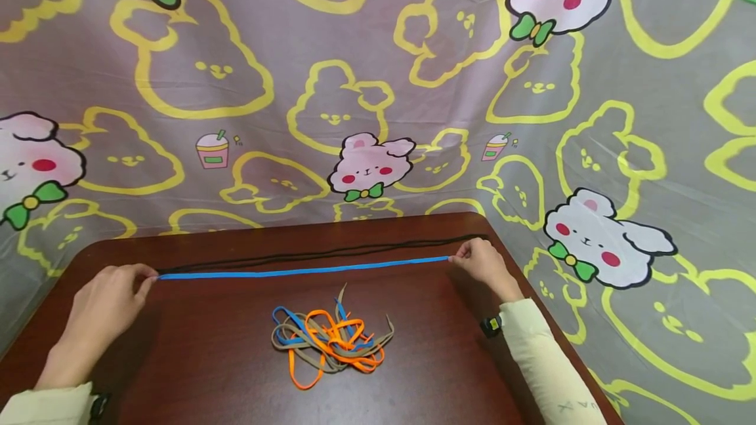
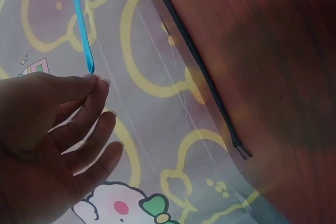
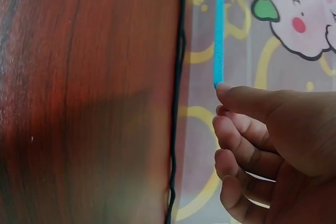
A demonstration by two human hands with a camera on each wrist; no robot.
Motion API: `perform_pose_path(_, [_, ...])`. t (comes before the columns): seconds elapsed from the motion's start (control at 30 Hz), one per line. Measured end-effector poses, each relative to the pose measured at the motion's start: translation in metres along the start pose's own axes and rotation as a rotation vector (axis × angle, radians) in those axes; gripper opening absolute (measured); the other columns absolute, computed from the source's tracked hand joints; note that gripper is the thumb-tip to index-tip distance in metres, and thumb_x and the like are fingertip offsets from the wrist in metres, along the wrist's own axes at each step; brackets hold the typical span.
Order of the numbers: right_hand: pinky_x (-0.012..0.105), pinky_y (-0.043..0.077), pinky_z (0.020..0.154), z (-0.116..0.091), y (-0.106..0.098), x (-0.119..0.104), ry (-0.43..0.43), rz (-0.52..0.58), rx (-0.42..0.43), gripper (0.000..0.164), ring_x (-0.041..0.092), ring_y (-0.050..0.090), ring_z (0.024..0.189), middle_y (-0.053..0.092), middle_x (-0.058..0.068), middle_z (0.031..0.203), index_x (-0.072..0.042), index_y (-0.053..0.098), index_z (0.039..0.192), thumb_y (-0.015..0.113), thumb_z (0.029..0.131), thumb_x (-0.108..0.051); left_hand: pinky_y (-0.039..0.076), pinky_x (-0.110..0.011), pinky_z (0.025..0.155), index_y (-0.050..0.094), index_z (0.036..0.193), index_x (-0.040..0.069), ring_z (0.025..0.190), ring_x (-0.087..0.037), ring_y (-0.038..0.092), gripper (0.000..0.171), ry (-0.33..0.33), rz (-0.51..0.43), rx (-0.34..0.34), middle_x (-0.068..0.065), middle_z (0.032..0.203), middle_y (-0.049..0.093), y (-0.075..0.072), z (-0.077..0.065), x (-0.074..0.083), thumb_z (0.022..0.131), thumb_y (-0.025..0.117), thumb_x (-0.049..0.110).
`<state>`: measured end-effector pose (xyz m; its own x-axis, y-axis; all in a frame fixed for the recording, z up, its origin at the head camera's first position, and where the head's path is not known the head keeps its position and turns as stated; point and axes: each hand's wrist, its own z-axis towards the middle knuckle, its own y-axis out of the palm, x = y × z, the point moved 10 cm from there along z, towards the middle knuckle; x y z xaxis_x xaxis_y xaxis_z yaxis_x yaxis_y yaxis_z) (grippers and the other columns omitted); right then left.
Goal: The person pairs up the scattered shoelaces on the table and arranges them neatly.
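My left hand and right hand each pinch one end of a blue lace between thumb and forefinger, the other fingers loosely curved and holding nothing. Whether I have its very tips or a fold, I cannot tell; my fingers cover that. The lace runs nearly straight between them, seemingly raised above the worktop. To do this well, I'd say I should draw both ends apart evenly, just enough to take out slack, and smooth any twist so it lies flat. A hard tug could slip it from such a small pinch. Just beyond it, a black lace lies along the far side of the worktop; I could use it as a guide, with the blue one parallel and not crossing it. Nearer me sits a loose tangle of orange, brown and blue laces, and I would lower nothing onto it. Past the far edge hangs a patterned cloth.
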<state>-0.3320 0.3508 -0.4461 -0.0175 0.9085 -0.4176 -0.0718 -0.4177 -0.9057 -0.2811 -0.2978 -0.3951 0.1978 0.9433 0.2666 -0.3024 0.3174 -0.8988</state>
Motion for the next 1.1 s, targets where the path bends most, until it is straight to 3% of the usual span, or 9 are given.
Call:
perform_pose_path(0.17, [0.034,0.043,0.055,0.007,0.006,0.004,0.002,-0.016,-0.004,0.026,0.014,0.056,0.059,0.065,-0.005,0.067,-0.016,0.07,0.072,0.078,0.09,-0.032,0.037,-0.039,0.045,0.071,0.089,-0.002,0.058,-0.027,0.054,0.011,-0.051,-0.001,-0.033,-0.017,0.072,0.065,0.005,0.004,-0.006,0.088,0.074,0.008])
perform_pose_path(0.37, [0.038,0.044,0.06,0.015,0.012,0.004,-0.001,-0.023,-0.01,0.024,0.015,0.057,0.062,0.065,-0.003,0.069,-0.016,0.069,0.072,0.075,0.093,-0.028,0.034,-0.033,0.045,0.068,0.085,0.0,0.055,-0.019,0.048,0.018,-0.105,-0.008,-0.082,-0.005,0.065,0.06,0.018,0.003,-0.013,0.089,0.075,0.016])
perform_pose_path(0.7, [0.035,0.044,0.056,0.027,0.025,0.007,-0.001,-0.041,-0.021,0.022,0.017,0.057,0.062,0.065,-0.001,0.072,-0.014,0.068,0.074,0.073,0.094,-0.023,0.041,-0.041,0.047,0.069,0.09,-0.004,0.059,-0.024,0.056,0.013,-0.115,-0.006,-0.201,-0.019,0.076,0.066,0.042,0.003,-0.018,0.094,0.065,0.008])
perform_pose_path(1.1, [0.034,0.041,0.053,0.032,0.033,0.01,0.047,-0.05,-0.012,0.024,0.018,0.055,0.059,0.062,0.0,0.068,-0.013,0.066,0.071,0.073,0.093,-0.02,0.039,-0.038,0.047,0.069,0.091,-0.004,0.059,-0.021,0.053,0.014,-0.143,-0.03,-0.233,-0.015,0.076,0.066,0.06,0.006,-0.025,0.095,0.063,0.008])
